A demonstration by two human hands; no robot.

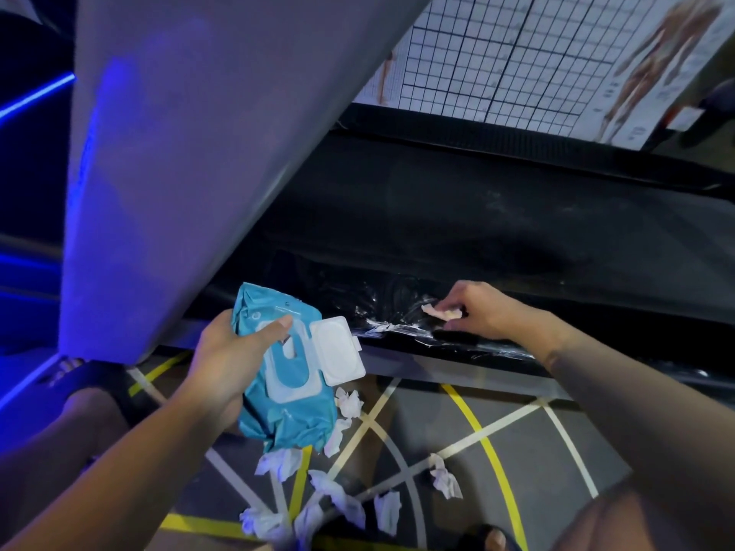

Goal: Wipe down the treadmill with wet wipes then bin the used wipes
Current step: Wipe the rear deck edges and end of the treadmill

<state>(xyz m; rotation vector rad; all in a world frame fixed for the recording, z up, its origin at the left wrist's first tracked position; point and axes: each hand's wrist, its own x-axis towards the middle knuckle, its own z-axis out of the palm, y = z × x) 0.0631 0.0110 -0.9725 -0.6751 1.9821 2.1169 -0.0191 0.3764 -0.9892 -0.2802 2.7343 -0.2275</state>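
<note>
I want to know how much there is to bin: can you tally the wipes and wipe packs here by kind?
Crumpled wipes on the floor: 8, roughly, since some overlap
Wipe pinched by the right hand on the treadmill: 1
Wet wipes pack, lid open, in the left hand: 1
Total: 10

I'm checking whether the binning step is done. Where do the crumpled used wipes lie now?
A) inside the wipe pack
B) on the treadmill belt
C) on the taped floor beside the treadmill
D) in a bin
C: the crumpled used wipes lie scattered on the taped floor, below the wet wipe pack that the left hand holds; no bin shows.
</note>
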